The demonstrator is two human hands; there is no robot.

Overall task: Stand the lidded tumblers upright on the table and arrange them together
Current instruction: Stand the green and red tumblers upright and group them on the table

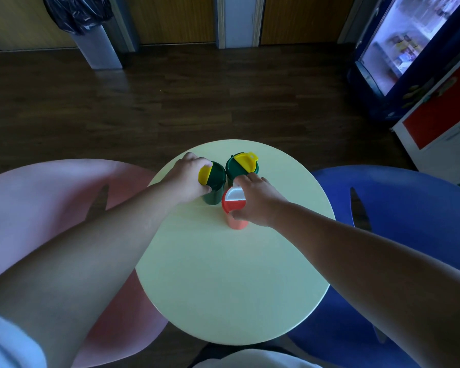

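Observation:
Three lidded tumblers stand upright and close together on the far half of a round pale-green table point(223, 274). My left hand point(187, 176) grips the left dark-green tumbler point(215, 181), which has a green and yellow lid. My right hand point(258, 201) wraps the red tumbler point(234, 205) with the red and white lid, thumb on its near side. A second dark-green tumbler point(241, 166) with a yellow flip lid stands free behind, just beyond my right fingertips. The tumbler bodies look to be touching or nearly so.
A pink chair point(51, 197) flanks the table on the left and a blue chair point(398, 208) on the right. Beyond lie dark wood floor, a grey bin with a black bag point(96, 35) and a lit drinks fridge point(409, 49).

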